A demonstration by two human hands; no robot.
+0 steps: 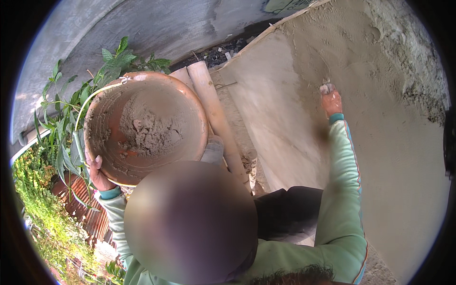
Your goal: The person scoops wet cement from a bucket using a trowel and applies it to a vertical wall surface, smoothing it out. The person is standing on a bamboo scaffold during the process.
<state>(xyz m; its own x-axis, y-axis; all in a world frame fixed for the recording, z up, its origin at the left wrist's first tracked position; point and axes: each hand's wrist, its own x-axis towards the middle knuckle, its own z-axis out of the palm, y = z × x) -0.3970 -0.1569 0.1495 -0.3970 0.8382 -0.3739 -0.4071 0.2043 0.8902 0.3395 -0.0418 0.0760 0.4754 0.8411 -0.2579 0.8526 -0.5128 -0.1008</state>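
My left hand [98,175] is closed on the lower left rim of a round orange-brown bucket [201,111], its fingertips showing outside the wall. Grey wet mortar [152,126] lies heaped inside and smears the sides. A pale bail handle [79,114] with a green grip hangs along the left rim. Out to the right, my right hand [332,100] is closed against a broad mortar-coated surface [380,156]. What it grips is too mortar-covered to name; a thin curved edge runs up from the fingers.
A smooth pale slab [273,95] borders the wet mortar. Beside the bucket lies a long pale round pole [213,102]. Leafy plants [64,137] crowd the bucket's left, a grey wall [156,28] curves behind, and rusty corrugated sheet [88,209] shows lower left. Blurring hides the lower middle.
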